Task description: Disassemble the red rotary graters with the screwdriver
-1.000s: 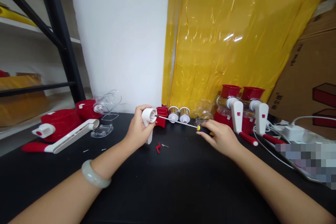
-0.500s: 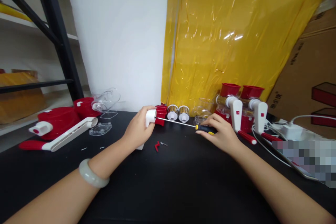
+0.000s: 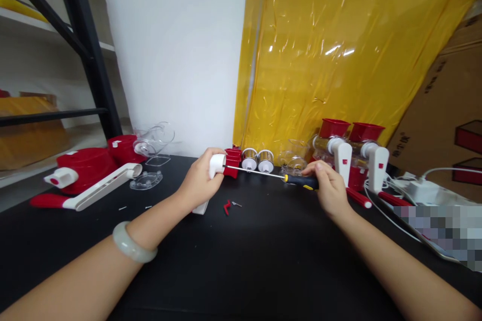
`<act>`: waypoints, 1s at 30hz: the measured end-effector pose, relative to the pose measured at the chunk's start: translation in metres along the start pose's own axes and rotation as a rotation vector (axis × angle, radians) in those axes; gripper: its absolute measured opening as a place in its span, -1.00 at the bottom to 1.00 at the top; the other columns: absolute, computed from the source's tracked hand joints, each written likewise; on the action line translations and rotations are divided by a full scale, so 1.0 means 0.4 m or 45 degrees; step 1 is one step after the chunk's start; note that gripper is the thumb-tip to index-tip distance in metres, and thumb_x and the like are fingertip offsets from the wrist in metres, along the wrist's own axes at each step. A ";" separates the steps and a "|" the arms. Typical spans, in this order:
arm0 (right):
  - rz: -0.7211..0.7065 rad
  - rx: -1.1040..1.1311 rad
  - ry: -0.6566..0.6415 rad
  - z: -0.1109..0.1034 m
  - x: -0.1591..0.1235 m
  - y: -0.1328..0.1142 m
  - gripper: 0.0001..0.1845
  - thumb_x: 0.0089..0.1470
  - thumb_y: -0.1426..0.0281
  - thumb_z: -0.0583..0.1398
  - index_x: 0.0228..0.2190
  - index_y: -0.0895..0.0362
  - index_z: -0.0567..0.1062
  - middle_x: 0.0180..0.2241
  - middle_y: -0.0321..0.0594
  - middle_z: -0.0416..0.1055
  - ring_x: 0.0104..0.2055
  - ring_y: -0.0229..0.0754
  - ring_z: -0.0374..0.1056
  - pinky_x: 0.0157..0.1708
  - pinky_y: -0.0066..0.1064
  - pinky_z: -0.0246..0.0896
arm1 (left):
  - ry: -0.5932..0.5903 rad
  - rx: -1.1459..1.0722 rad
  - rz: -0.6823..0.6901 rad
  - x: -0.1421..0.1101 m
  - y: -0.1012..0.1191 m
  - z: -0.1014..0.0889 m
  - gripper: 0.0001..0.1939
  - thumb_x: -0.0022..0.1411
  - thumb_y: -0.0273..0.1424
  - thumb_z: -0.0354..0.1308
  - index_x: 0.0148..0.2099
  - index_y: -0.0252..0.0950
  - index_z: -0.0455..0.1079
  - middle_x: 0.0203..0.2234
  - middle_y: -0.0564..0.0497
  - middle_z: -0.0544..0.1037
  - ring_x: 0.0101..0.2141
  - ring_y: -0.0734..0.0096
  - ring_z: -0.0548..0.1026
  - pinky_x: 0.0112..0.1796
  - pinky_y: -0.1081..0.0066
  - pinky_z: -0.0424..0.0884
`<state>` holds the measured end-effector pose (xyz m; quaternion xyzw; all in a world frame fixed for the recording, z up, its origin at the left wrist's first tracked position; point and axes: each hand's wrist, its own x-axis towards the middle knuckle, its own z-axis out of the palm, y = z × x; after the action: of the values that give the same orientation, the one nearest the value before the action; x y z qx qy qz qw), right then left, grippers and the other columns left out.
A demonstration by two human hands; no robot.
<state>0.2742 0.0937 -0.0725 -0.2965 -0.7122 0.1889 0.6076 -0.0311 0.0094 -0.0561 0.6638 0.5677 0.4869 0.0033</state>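
My left hand [image 3: 201, 178] is closed around a white plastic crank arm [image 3: 217, 164], its round hollow end turned to the right and its lower end showing beneath my palm. The tip of a screwdriver [image 3: 301, 180] with a black and yellow handle reaches into that round end. At the back of the handle, my right hand [image 3: 329, 188] grips it with the fingertips. On the black table below lie a small red bent piece [image 3: 226, 207] and a little screw [image 3: 236, 204]. A red plastic part [image 3: 232, 163] stands just behind the crank's end.
Two drum graters [image 3: 249, 160] stand by the yellow sheeting. To the left are red grater bodies [image 3: 86, 168], another crank handle [image 3: 105, 188] and clear plastic parts [image 3: 146, 180]. Two assembled red-and-white graters [image 3: 341, 158] stand right, beside a white adapter [image 3: 424, 190] with cables.
The crank arm's round end has turned from facing me to facing right. My right hand has slid back along the screwdriver handle to its rear end. The tip remains at the crank's opening.
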 end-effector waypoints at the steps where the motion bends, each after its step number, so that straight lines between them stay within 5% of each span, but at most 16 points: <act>1: 0.008 -0.037 -0.012 -0.002 -0.001 -0.006 -0.50 0.20 0.05 0.04 -0.50 0.14 0.51 -0.42 -0.16 0.43 -0.34 -0.18 0.36 -0.31 -0.35 0.25 | -0.006 0.001 0.006 0.000 -0.001 0.000 -0.57 0.05 -0.50 0.05 0.02 -0.22 0.30 -0.27 0.01 0.53 -0.26 0.29 0.53 -0.23 0.33 0.45; 5: 0.304 -0.020 -0.145 -0.009 -0.004 -0.023 -0.41 0.20 -0.04 -0.04 -0.43 0.17 0.50 -0.67 -0.24 0.38 -0.69 -0.25 0.25 -0.66 -0.42 0.12 | -0.047 -0.049 0.000 -0.003 -0.005 0.004 -0.56 0.05 -0.50 0.05 0.03 -0.22 0.30 -0.35 0.02 0.53 -0.38 0.32 0.54 -0.30 0.33 0.46; 8: 0.382 -0.124 -0.156 -0.012 -0.004 -0.025 -0.41 0.18 -0.05 -0.02 -0.49 0.17 0.47 -0.76 -0.28 0.32 -0.78 -0.28 0.17 -0.73 -0.45 0.04 | -0.111 -0.136 -0.064 -0.006 -0.001 0.005 -0.54 0.04 -0.52 0.03 0.04 -0.20 0.28 -0.43 0.09 0.51 -0.52 0.41 0.52 -0.35 0.36 0.46; 15: 0.143 -0.370 -0.093 -0.012 -0.005 -0.031 -0.52 0.19 0.07 0.04 -0.56 0.13 0.44 -0.82 -0.36 0.20 -0.78 -0.27 0.18 -0.72 -0.46 0.01 | -0.172 -0.198 -0.163 -0.008 0.016 0.002 -0.54 0.04 -0.54 0.02 0.03 -0.19 0.23 -0.55 0.18 0.44 -0.61 0.43 0.50 -0.45 0.41 0.43; 30: -0.183 -0.583 -0.038 -0.019 -0.002 -0.056 -0.57 0.21 0.25 0.03 -0.60 0.14 0.44 -0.72 -0.31 0.30 -0.66 -0.29 0.23 -0.59 -0.46 0.10 | -0.211 -0.346 -0.272 -0.005 0.020 0.002 -0.54 0.03 -0.53 0.03 0.02 -0.19 0.18 -0.57 0.20 0.38 -0.65 0.46 0.45 -0.50 0.40 0.42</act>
<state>0.2773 0.0754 -0.0576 -0.3722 -0.7646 -0.0172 0.5259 -0.0242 0.0054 -0.0534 0.6311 0.5618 0.4995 0.1913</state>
